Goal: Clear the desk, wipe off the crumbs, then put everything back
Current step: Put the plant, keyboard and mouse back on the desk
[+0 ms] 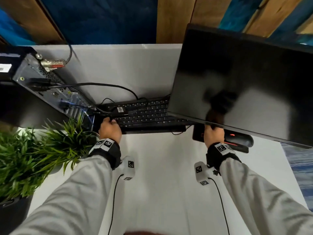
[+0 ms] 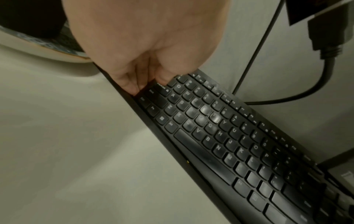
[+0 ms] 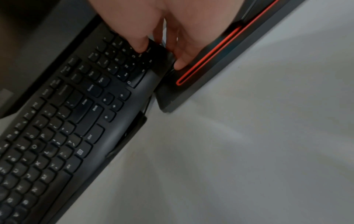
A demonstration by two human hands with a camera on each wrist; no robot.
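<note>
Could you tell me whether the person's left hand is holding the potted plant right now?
No, the left hand grips the left end of the black keyboard, while the plant stands untouched beside that arm.

From my head view, the monitor (image 1: 240,78) covers the keyboard's (image 1: 144,114) right end, and its own right side runs off the frame. My right hand's (image 1: 213,135) fingertips vanish under the monitor edge. The key legends are blurred. The potted plant (image 1: 28,160) is cropped at left.
</note>
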